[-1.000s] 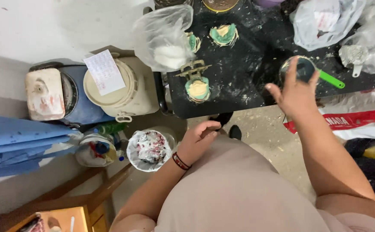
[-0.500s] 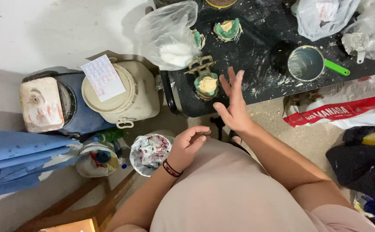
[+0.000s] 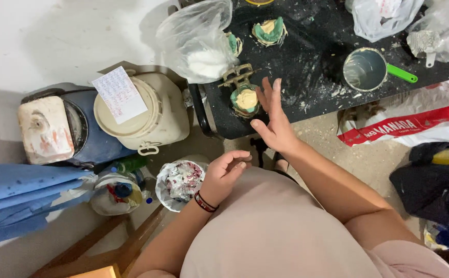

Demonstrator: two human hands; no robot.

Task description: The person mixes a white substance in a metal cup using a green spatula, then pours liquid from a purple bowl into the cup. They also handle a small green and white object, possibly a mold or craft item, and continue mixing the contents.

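Two bare hands are seen empty: the right hand (image 3: 275, 122) is spread open just beside the green-and-yellow dental cast (image 3: 245, 99) at the black counter (image 3: 306, 77) edge; the left hand (image 3: 225, 172) is loosely curled below it, near the lined bin (image 3: 179, 181).

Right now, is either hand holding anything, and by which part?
Nothing is held. The right hand hovers open beside the mould on the black table; the left hand is curled, empty.
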